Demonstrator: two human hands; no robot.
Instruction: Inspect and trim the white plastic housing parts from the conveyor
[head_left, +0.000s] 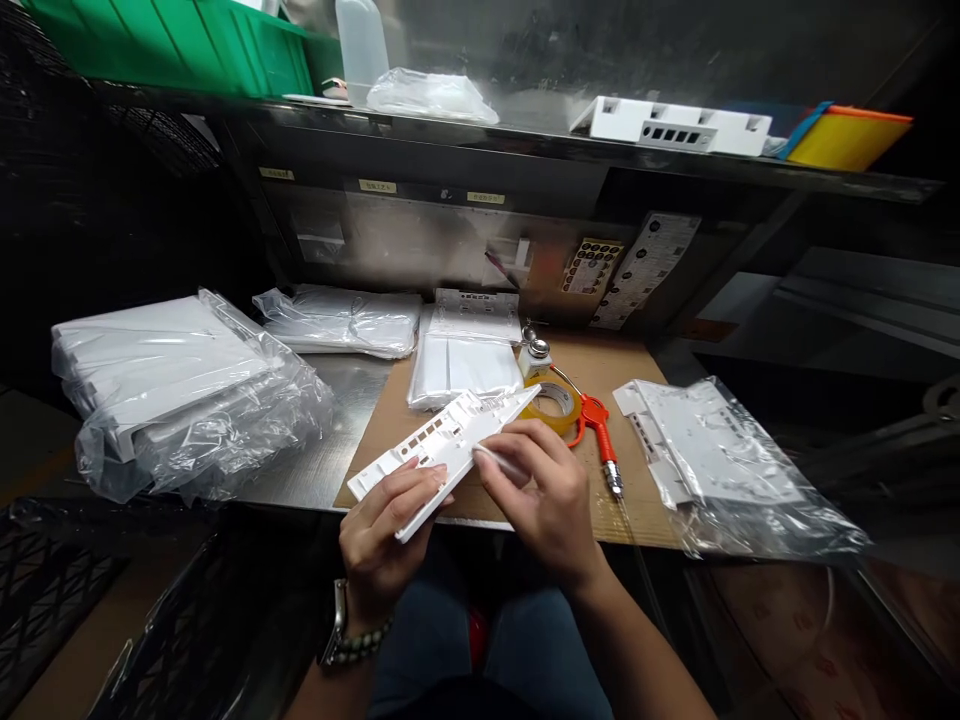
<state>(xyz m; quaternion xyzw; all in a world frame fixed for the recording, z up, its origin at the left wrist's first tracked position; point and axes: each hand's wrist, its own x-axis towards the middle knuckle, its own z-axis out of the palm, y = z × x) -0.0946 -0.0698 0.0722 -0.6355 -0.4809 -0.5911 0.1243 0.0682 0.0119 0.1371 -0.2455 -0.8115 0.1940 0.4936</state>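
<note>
The tabletop (300,478) is partly covered by cardboard (637,480). Bagged panels (176,365) are stacked near the tabletop's left edge. Over the front edge, a white panel (466,440) is clamped in the left hand (386,525). An orange air gun (599,428) is laid toward the cardboard's right edge. A small white piece (502,466) is pinched by the right hand (546,500).

- A long, angled white plastic panel (469,436) sits between the left fingers (405,490) and thumb, its lower end in that grip.
- It tilts, its far end rising away from those fingers toward the upper right.
- A row of small square openings and a round hole run along the wall just beyond the left fingertips.
- A small white piece (504,467), its material unclear, is pinched between the right fingers (525,450) and thumb, just beside the panel's near edge.
</note>
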